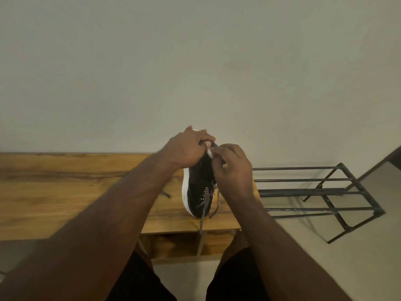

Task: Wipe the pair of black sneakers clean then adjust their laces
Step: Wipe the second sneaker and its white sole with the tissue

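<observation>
One black sneaker (198,192) is being steadied on the worktop (65,192) by the left hand (186,148), its grip curled round the top. A white lace tip (210,153) is being pinched by the right hand (233,168).

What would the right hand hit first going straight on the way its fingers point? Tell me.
Likely the left hand, gripping the black white-soled sneaker just ahead of the right hand; depth is unclear.

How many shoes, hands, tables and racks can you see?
Black sneaker: 1
Hands, left hand and right hand: 2
Wooden table: 1
Metal rack: 1
Total: 5
</observation>
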